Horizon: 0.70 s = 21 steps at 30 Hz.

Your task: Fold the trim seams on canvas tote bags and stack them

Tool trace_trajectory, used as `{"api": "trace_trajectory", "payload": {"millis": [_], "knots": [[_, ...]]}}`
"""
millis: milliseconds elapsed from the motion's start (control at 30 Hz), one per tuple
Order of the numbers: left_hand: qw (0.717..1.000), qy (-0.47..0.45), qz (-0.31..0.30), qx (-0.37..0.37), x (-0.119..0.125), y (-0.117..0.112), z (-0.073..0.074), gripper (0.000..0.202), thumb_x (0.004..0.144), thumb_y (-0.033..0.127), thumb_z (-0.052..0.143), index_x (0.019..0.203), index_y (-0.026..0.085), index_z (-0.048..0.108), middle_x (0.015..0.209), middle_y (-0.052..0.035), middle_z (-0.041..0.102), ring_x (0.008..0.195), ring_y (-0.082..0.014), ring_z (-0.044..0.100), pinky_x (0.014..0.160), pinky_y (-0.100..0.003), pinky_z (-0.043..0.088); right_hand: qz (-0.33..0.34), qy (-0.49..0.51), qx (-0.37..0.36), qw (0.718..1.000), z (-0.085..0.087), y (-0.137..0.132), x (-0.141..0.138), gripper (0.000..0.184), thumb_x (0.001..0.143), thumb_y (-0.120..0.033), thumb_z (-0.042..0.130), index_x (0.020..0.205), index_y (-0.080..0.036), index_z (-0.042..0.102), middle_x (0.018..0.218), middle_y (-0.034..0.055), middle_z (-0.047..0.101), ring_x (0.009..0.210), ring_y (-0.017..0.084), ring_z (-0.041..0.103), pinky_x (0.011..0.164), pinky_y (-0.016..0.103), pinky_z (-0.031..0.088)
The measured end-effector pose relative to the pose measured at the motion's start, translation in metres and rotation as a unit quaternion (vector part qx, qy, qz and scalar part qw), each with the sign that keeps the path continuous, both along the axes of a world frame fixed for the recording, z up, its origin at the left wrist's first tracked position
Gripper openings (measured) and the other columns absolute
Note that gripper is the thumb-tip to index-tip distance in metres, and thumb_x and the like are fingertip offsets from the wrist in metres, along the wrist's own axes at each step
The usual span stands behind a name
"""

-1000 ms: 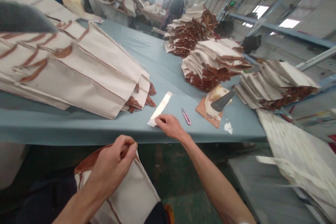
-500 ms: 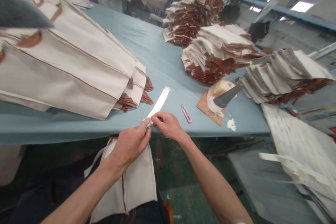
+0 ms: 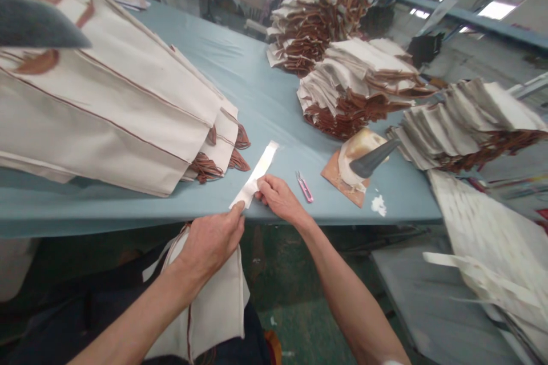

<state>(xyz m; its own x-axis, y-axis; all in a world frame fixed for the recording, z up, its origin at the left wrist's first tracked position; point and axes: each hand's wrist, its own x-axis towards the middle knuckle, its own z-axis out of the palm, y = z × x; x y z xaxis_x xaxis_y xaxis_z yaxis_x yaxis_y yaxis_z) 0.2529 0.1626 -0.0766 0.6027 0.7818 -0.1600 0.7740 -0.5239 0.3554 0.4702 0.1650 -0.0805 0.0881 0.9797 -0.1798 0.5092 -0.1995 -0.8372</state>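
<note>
A white strip (image 3: 266,161) lies slantwise on the table near its front edge. Between my hands a short white piece (image 3: 247,194) is stretched over the strip's near end; whether it is separate from the strip I cannot tell. My left hand (image 3: 214,236) pinches its lower end, thumb on top. The thumb and fingers of my right hand (image 3: 276,197) are closed on its upper end. Below my left forearm, a cream fabric piece (image 3: 218,302) with a brown seam rests over my lap. Pink thread snips (image 3: 304,187) lie to the right of my right hand.
Large cream pieces with brown edging (image 3: 141,108) cover the table's left side. Bundled stacks (image 3: 355,85) stand at the back right. A brown board (image 3: 342,179) carries a pale block and a dark tapered tool (image 3: 372,159). White scraps (image 3: 378,205) lie nearby.
My hands have moved apart, the right one up and to the right, and the white piece now spans between them. The fabric on my lap has shifted slightly left and down.
</note>
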Motion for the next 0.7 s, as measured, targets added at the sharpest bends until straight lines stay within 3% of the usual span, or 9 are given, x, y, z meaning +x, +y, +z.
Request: {"api": "trace_trajectory", "payload": {"millis": [200, 367, 567, 700], "knots": [[0.995, -0.086, 0.044, -0.025, -0.001, 0.012, 0.003, 0.044, 0.118, 0.038, 0.046, 0.145, 0.023, 0.078, 0.099, -0.0113, 0.093, 0.095, -0.0343, 0.089, 0.077, -0.035, 0.058, 0.04, 0.005, -0.003, 0.999, 0.001, -0.002, 0.002, 0.033, 0.111, -0.039, 0.053, 0.085, -0.022, 0.065, 0.074, -0.0032, 0.064, 0.066, 0.015, 0.052, 0.064, 0.026, 0.04], [0.989, -0.132, 0.042, -0.052, 0.005, 0.026, 0.005, 0.043, 0.114, 0.041, 0.047, 0.108, 0.024, 0.087, 0.096, -0.0088, 0.091, 0.091, -0.0301, 0.084, 0.074, -0.034, 0.05, 0.053, -0.039, 0.009, 0.998, 0.002, -0.011, -0.004, 0.029, 0.11, -0.034, 0.061, 0.084, -0.022, 0.07, 0.078, -0.0033, 0.071, 0.074, 0.016, 0.057, 0.073, 0.028, 0.039], [0.986, -0.142, 0.059, -0.07, 0.01, 0.027, 0.007, 0.046, 0.113, 0.043, 0.048, 0.099, 0.024, 0.087, 0.091, -0.0085, 0.089, 0.087, -0.0286, 0.081, 0.071, -0.035, 0.044, 0.071, -0.056, 0.013, 0.996, 0.006, -0.016, -0.004, 0.033, 0.115, -0.034, 0.057, 0.087, -0.022, 0.07, 0.082, -0.0024, 0.075, 0.08, 0.017, 0.063, 0.08, 0.029, 0.042], [0.985, -0.131, 0.082, -0.074, 0.011, 0.027, 0.006, 0.047, 0.116, 0.048, 0.051, 0.104, 0.023, 0.089, 0.09, -0.0083, 0.088, 0.085, -0.0276, 0.08, 0.071, -0.035, 0.047, 0.071, -0.056, 0.016, 0.996, 0.006, -0.019, -0.004, 0.034, 0.112, -0.048, 0.067, 0.089, -0.022, 0.071, 0.078, -0.0046, 0.07, 0.076, 0.016, 0.06, 0.077, 0.028, 0.04]]}}
